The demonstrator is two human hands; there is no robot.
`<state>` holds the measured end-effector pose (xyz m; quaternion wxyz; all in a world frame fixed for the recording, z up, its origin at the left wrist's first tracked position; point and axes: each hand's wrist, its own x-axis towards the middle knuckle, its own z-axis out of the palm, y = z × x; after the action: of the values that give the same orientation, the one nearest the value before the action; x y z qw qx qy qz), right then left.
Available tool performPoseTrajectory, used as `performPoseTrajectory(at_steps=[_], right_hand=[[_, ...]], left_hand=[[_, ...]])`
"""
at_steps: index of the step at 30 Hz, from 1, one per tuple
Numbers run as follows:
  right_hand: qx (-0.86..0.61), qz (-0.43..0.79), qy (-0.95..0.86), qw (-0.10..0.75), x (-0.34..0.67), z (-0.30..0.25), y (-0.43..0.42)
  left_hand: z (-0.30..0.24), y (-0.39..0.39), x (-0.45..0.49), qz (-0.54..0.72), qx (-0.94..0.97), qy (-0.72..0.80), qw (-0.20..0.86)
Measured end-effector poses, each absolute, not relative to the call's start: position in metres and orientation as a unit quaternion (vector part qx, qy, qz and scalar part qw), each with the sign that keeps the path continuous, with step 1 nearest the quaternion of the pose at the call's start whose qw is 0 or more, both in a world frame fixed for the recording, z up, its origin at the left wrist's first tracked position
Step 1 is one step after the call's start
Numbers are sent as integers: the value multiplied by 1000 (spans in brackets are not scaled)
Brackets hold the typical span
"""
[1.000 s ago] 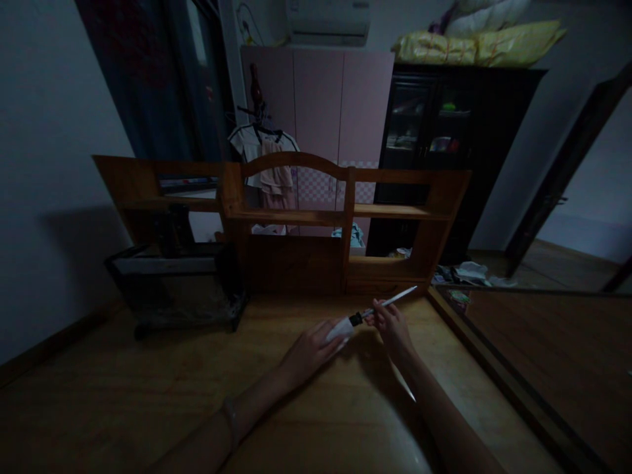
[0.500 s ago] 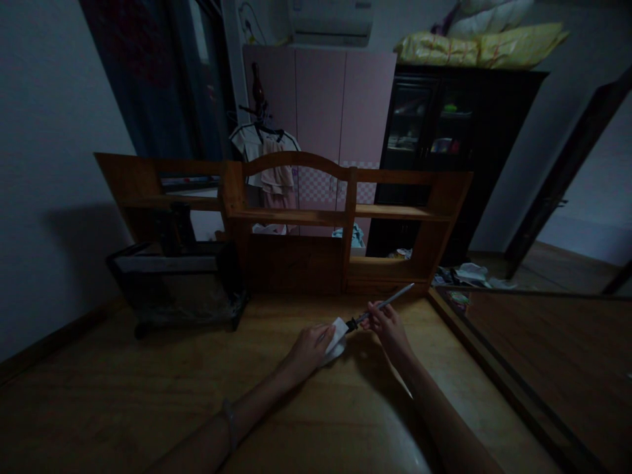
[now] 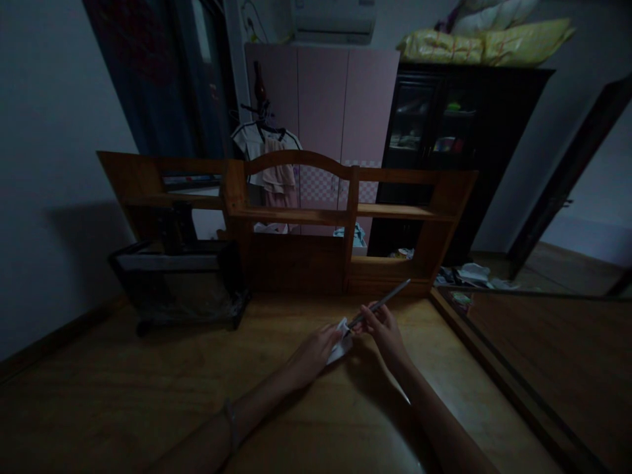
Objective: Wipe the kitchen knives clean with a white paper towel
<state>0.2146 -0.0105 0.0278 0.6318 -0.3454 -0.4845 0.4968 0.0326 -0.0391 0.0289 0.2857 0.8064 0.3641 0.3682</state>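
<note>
Over the wooden desk top (image 3: 237,408), my left hand (image 3: 316,352) is closed on a white tissue (image 3: 340,354). The tissue is folded about the lower end of a slim grey metal rod (image 3: 392,292), so that end is mostly hidden. My right hand (image 3: 382,329) pinches the rod a little above the tissue, its thumb and fingers pressed together. From there the rod slants up to the right, its far end free. The dim light hides its finer detail, and I cannot tell what kind of tool it is.
A wooden shelf unit (image 3: 291,215) runs along the desk's back. At the left stands a black-framed heater-like box (image 3: 185,286) with plastic wrap. A raised wooden edge (image 3: 474,349) borders the right side. Behind are a pink wardrobe (image 3: 320,99) and a dark cabinet (image 3: 459,171).
The tissue now covers the rod's dark lower part, which showed between my hands before. My left hand has moved slightly right, and my hands are closer together.
</note>
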Motion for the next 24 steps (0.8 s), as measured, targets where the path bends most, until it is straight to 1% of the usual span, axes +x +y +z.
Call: performPoseTrajectory(at_steps=[2, 4, 7, 12, 16, 19, 24], right_hand=[[-349, 492, -466, 648, 217, 27, -8], [-353, 489, -445, 662, 220, 27, -6], [-356, 485, -427, 675, 226, 29, -3], [-361, 492, -420, 671, 227, 32, -5], [-364, 522, -416, 650, 218, 32, -8], [-372, 528, -415, 641, 214, 32, -9], [-367, 508, -411, 662, 222, 33, -7]], left_hand=[[26, -38, 32, 339, 841, 389, 164], [23, -38, 32, 304, 859, 406, 66], [25, -40, 33, 287, 863, 415, -13], [35, -47, 37, 278, 864, 413, -72], [37, -49, 38, 271, 861, 418, -104], [33, -47, 38, 260, 865, 414, -114], [27, -43, 36, 239, 874, 404, -122]])
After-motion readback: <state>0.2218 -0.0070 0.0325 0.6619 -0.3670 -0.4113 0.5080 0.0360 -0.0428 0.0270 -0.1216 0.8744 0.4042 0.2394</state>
